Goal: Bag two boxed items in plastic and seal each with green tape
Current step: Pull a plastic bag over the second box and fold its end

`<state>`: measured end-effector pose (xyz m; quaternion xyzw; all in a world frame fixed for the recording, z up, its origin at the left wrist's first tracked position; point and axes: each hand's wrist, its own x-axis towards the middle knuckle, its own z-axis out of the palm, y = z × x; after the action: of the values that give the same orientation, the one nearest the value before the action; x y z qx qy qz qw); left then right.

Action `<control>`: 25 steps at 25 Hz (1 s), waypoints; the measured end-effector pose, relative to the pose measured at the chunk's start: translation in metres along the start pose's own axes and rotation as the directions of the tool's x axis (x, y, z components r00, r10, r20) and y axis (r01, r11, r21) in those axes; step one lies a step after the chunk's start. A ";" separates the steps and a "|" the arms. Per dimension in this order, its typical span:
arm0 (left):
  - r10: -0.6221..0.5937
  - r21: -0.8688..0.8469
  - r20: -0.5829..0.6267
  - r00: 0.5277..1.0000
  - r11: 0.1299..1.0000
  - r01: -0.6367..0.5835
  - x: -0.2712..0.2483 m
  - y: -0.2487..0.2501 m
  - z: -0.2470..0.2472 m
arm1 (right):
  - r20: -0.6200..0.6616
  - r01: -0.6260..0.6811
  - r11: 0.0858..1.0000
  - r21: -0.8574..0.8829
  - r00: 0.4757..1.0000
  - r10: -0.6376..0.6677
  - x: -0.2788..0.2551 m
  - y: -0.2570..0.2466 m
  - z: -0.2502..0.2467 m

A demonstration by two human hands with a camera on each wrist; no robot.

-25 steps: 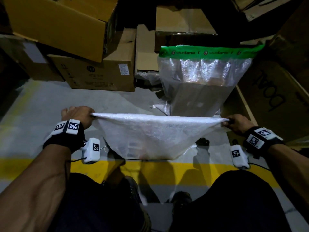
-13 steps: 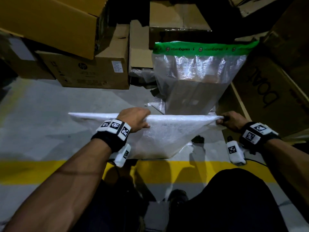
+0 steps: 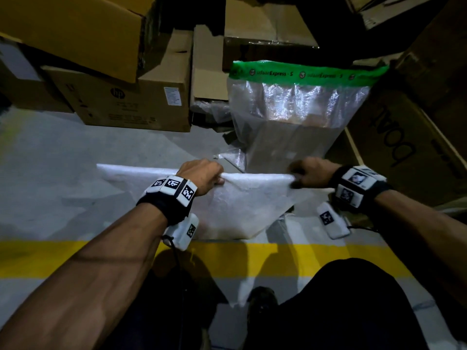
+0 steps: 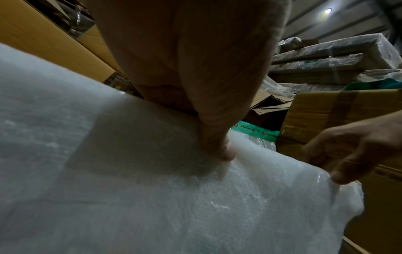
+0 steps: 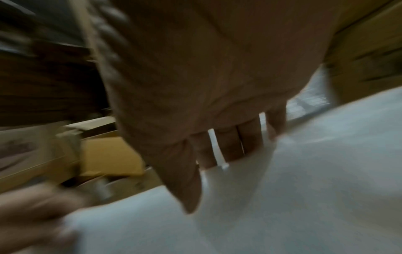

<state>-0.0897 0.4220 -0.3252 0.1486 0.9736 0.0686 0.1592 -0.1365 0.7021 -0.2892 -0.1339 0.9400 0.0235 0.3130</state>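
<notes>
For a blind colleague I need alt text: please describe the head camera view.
Two hands hold the top edge of a white plastic bag above a grey floor: the left hand near the middle, the right hand at the right corner. Behind stands a bagged box sealed with green tape, among cardboard boxes.
</notes>
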 end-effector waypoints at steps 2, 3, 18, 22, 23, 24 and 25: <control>0.000 -0.021 0.013 1.000 1.000 0.001 0.000 0.000 0.000 | -0.005 0.129 0.991 -0.026 0.992 -0.129 0.006 -0.043 0.001; -0.003 -0.025 0.004 1.000 1.000 0.003 0.000 0.000 -0.001 | -0.017 0.164 0.985 -0.060 0.986 -0.165 0.008 -0.064 0.004; -0.089 -0.035 -0.040 0.995 0.996 0.087 0.005 -0.008 -0.008 | -0.251 -0.065 0.998 0.010 0.966 0.066 -0.001 0.049 0.038; -0.077 -0.014 -0.050 0.996 0.997 0.076 0.005 -0.003 -0.007 | -0.254 -0.147 0.988 0.038 0.955 0.152 -0.010 0.078 0.046; -0.077 -0.010 -0.054 0.996 0.997 0.077 0.004 -0.001 -0.007 | -0.256 -0.146 0.987 0.071 0.953 0.160 -0.009 0.080 0.048; -0.079 -0.007 -0.057 0.995 0.997 0.079 0.004 -0.001 -0.007 | -0.256 -0.137 0.985 0.101 0.953 0.159 -0.007 0.080 0.048; -0.081 -0.003 -0.056 0.995 0.997 0.081 0.003 -0.001 -0.007 | -0.252 -0.124 0.985 0.120 0.956 0.152 -0.005 0.082 0.048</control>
<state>-0.0952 0.4216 -0.3193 0.1070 0.9829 0.0668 0.1344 -0.1266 0.7885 -0.3286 -0.0535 0.9799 -0.0210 0.1908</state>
